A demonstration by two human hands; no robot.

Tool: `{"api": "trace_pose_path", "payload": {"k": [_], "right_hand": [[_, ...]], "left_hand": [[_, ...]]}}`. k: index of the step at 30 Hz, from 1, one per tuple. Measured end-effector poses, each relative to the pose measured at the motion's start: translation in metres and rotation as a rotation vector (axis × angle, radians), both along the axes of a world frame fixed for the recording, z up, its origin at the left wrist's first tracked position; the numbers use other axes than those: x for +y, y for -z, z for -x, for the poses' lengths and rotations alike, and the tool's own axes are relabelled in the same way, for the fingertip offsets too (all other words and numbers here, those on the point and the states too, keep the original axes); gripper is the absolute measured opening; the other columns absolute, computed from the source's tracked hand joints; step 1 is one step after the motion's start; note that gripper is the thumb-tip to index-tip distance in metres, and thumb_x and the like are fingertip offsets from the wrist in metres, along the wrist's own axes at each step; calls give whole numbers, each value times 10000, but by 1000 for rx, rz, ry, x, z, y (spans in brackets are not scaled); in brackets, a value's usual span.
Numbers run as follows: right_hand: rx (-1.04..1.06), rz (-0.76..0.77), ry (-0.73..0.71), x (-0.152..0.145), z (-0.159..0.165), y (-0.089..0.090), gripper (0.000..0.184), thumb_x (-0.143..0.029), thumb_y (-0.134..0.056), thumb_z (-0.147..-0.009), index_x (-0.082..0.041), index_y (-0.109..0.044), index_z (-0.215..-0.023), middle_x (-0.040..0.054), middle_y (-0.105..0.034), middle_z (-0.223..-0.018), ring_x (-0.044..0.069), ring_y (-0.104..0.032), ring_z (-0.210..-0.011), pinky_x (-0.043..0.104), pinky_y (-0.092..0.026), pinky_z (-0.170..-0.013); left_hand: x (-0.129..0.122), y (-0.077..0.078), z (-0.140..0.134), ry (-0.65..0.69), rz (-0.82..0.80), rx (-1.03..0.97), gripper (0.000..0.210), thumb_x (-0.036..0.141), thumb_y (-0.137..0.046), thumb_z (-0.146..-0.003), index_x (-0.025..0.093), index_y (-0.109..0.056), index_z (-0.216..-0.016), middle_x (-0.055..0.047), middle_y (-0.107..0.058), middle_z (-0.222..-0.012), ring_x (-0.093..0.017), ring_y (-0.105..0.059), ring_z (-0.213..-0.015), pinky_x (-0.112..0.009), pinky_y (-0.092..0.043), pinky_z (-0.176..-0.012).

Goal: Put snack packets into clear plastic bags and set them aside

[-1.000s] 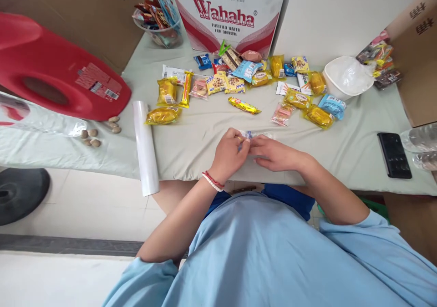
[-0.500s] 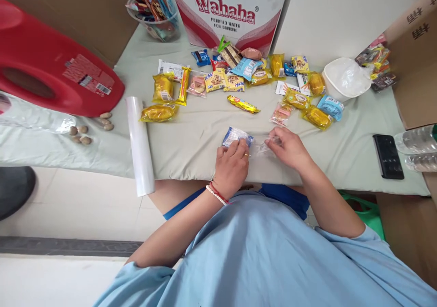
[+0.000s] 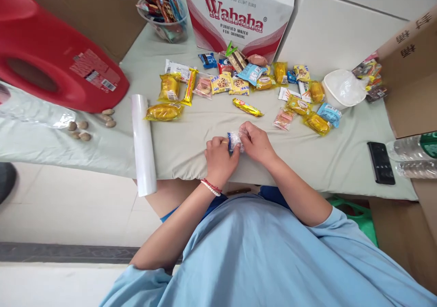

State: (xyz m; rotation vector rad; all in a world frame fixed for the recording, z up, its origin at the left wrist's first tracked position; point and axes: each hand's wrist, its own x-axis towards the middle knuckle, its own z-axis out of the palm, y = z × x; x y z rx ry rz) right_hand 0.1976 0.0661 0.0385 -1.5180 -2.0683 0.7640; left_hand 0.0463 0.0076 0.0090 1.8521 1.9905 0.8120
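A small blue-and-white snack packet (image 3: pixel 234 139), with clear plastic film over it, lies on the cloth near the table's front edge. My left hand (image 3: pixel 221 156) grips it from the left, fingers bent around its side and thumb along the near edge. At the packet's right end, my right hand (image 3: pixel 256 142) pinches the clear film between thumb and fingers. Just beyond both hands lies a yellow snack bar (image 3: pixel 247 107). A pink-wrapped biscuit (image 3: pixel 283 119) is to the right of it.
Several wrapped snacks (image 3: pixel 239 84) lie across the back, before a Wahaha box (image 3: pixel 239 17). On the left are a film roll (image 3: pixel 144 147), walnuts (image 3: pixel 83 125) and a red jug (image 3: pixel 61 56). A white bowl (image 3: pixel 343 90), a phone (image 3: pixel 381 162) and bottles (image 3: pixel 409 150) are right.
My right hand has moved left, bringing the clear film over onto the packet. My left hand has shifted slightly left and down, now at the packet's side. The view has shifted slightly.
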Motion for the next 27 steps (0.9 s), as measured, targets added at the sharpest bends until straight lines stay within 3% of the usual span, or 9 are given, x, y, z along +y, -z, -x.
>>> {"api": "trace_pose_path", "payload": {"k": [3,8,11,15,18,21,24,27], "right_hand": [[40,41,73,-10,-6,-5,138,-228,-422,-946,-227,-552,-993,91,-700,-989,244,-632,-915,354,-492,-864],[271,210,227,-35,-21,-9,261,-399,-447,-1040,-245,-574,-1208,26,-712,-945,211,-666,-855,349,-540,-849],[429,299,226,-50,-32,-3,391,-549,-483,-1040,-247,-601,-1257,43,-737,-1058,209,-689,-951,365,-557,-913],[514,432,256,-61,-50,16,462,-636,-614,-953,-238,-646,-1185,52,-724,-1074,231,-684,-999,427,-569,-966],[752,584,304,-61,-60,31,560,-691,-728,-848,-253,-631,-1183,24,-692,-1013,211,-686,-894,410,-627,-841],[898,644,314,-62,-67,37,596,-670,-831,-758,-256,-638,-1142,6,-674,-992,187,-681,-834,383,-644,-780],[911,627,307,-68,-85,29,523,-598,-845,-783,-257,-673,-1141,-2,-681,-932,177,-681,-810,372,-650,-775],[962,490,441,-74,-134,12,442,-513,-837,-828,-271,-694,-1169,13,-721,-1013,180,-711,-876,360,-659,-801]], "left_hand": [[11,5,-10,82,-13,-48,249,356,-611,-935,164,-702,-1066,-161,-672,-1124,-339,-625,-1106,-511,-517,-1000],[-1,-8,-29,127,-211,-161,271,303,-609,-942,196,-634,-1190,-147,-667,-1176,-302,-665,-1116,-460,-570,-944],[-17,-11,-41,336,-344,-123,200,216,-600,-930,224,-641,-1126,-137,-680,-1237,-320,-627,-1297,-530,-523,-1102],[-29,-6,-48,596,-378,-199,215,118,-566,-880,228,-601,-1061,-116,-708,-1159,-343,-562,-1426,-654,-402,-1243],[-28,-7,-42,663,-339,-389,211,79,-528,-875,231,-538,-1022,-83,-700,-1091,-298,-640,-1346,-621,-439,-1238],[-22,-13,-36,769,-305,-438,212,82,-530,-899,221,-546,-1059,-86,-700,-1112,-281,-672,-1303,-580,-472,-1222],[-20,-20,-27,787,-290,-401,280,78,-552,-923,218,-592,-1162,-121,-685,-1249,-297,-612,-1390,-504,-546,-1153],[-21,-18,-3,660,-312,-321,276,72,-602,-917,242,-646,-1130,-93,-689,-1233,-286,-628,-1366,-443,-574,-1100]]}}
